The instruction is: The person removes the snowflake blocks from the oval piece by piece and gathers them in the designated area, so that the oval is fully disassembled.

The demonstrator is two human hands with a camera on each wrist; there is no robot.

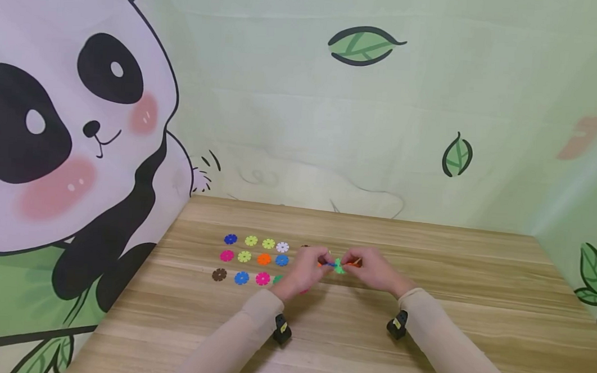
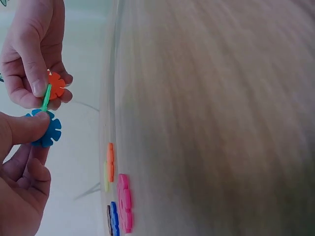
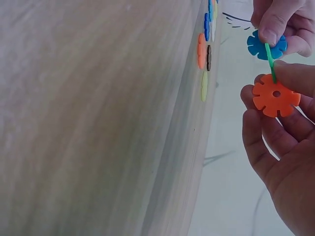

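Note:
My left hand (image 1: 301, 270) pinches a blue notched plastic disc (image 2: 54, 132) between thumb and fingers. Opposite it, my right hand (image 1: 373, 269) holds an orange disc (image 3: 276, 105) of the same flower-like kind, its thumb near the slot edge. A green disc (image 1: 340, 266) stands between the two, seen edge-on in both wrist views, and bridges from the blue disc to the orange one. Both hands are close together above the table. In the head view my fingers hide most of the blue and orange discs.
Left of my hands, loose discs lie flat in rows on the wooden table (image 1: 453, 330), among them a brown one (image 1: 219, 275), a pink one (image 1: 262, 278) and an orange one (image 1: 264, 259). My left hand and forearm partly cover others. A printed panda backdrop (image 1: 283, 95) rises behind.

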